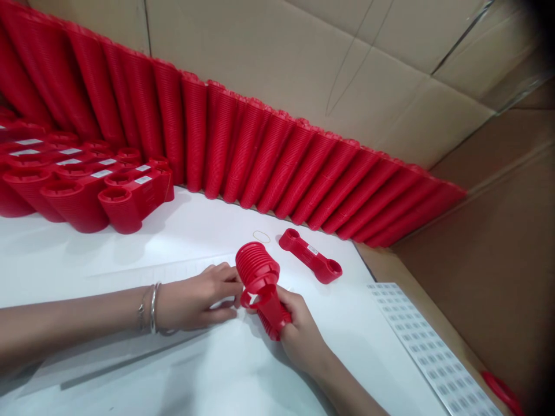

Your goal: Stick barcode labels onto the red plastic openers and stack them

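Note:
My right hand (299, 329) is closed around a stack of nested red plastic connector pieces (259, 268), each with ring-shaped ends; the stack is tilted, its ribbed end upward. To its left, my left hand (214, 294) has bent fingers and a thumb close to the stack's lower ring. Those fingertips are partly behind the red plastic, and what they pinch is not visible. Just beyond the stack, a single red connector piece (307, 254) with a small white label lies on the white table. Near it lies a thin yellowish rubber band (261, 237).
Tall stacks of red pieces (255, 153) line the cardboard wall (260, 46). Labelled red stacks (117, 202) stand at the left. A sheet of small printed labels (433, 346) lies at the right, with part of a red ring (503, 393) beside it.

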